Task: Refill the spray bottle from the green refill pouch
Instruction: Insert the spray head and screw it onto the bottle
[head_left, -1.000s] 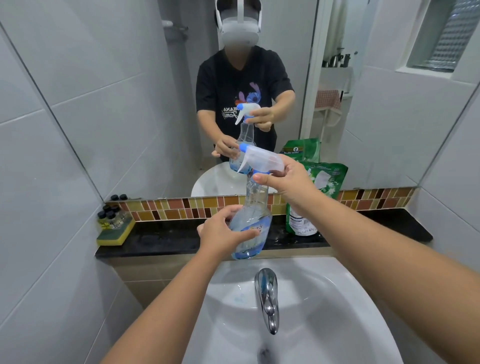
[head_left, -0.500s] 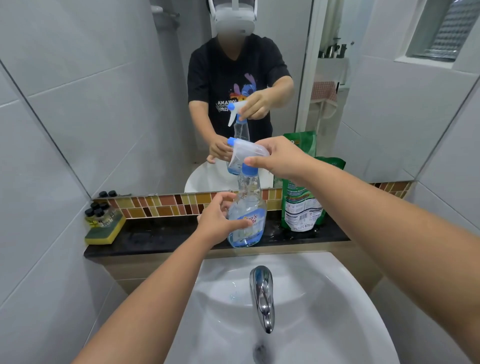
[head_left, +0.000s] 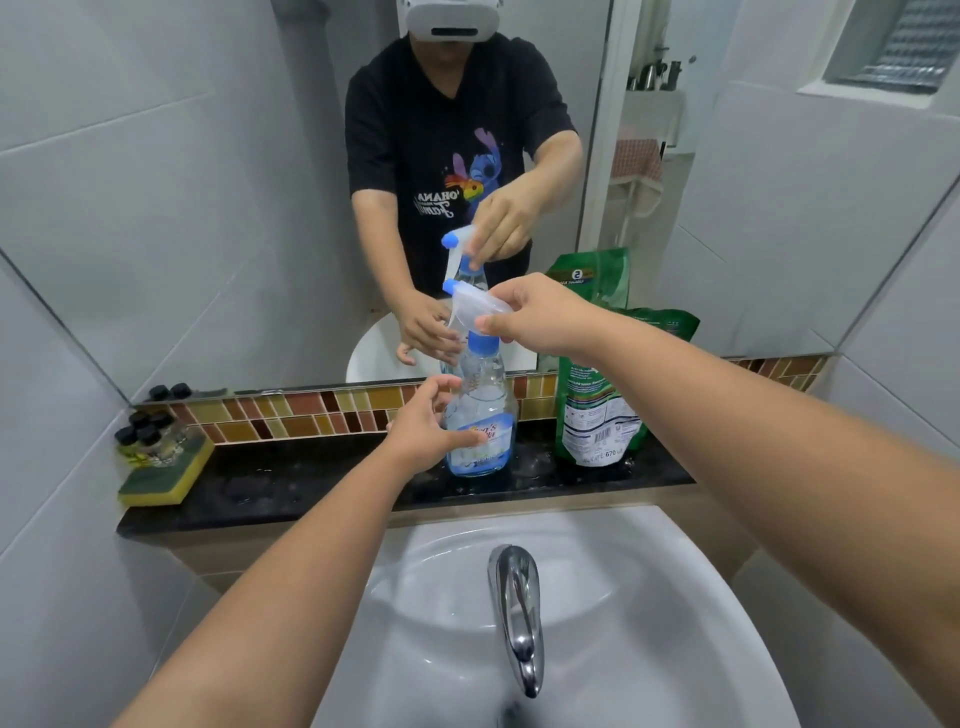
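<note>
The spray bottle (head_left: 480, 415) stands on the dark ledge (head_left: 291, 483) just left of the green refill pouch (head_left: 602, 415), the left hand (head_left: 426, 428) wrapped round its body and the right hand (head_left: 540, 317) pinching the white trigger head (head_left: 475, 306). Its clear plastic looks smooth and thin, so I judge a hard twist could slip or tip it, spilling liquid; the soft pouch may slump

This is a bathroom in a home. A white sink (head_left: 597, 597) with a shiny tap (head_left: 517, 613) fills the bottom middle of the picture. A big mirror (head_left: 234, 234) covers the wall across the top. The walls are pale tiles (head_left: 57, 415). A black shelf (head_left: 311, 488) runs across the middle, with a yellow and green sponge (head_left: 166, 475) at the left.
</note>
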